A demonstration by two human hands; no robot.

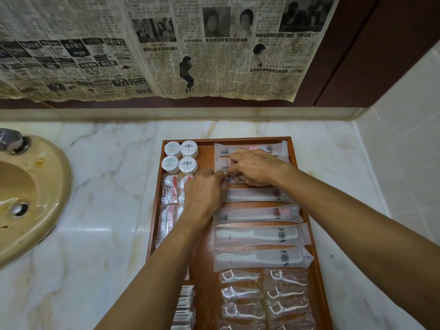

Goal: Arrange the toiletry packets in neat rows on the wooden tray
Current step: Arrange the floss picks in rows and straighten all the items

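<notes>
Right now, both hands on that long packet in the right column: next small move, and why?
Probably square it up: both hands pinch the third long packet, which is mostly hidden under them, while the long packets nearer the camera already lie in a parallel row on the tray.

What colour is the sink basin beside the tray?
Tan-beige with brownish stains; the sink basin shows in the head view, left of the wooden tray.

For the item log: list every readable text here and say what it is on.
"NANA": headline on the newspaper covering the wall.
"10": same newspaper, a lower headline.
Other newspaper print: too blurred to quote.
Round soap packets, long sachets: crest logos only, small print unreadable.
</notes>
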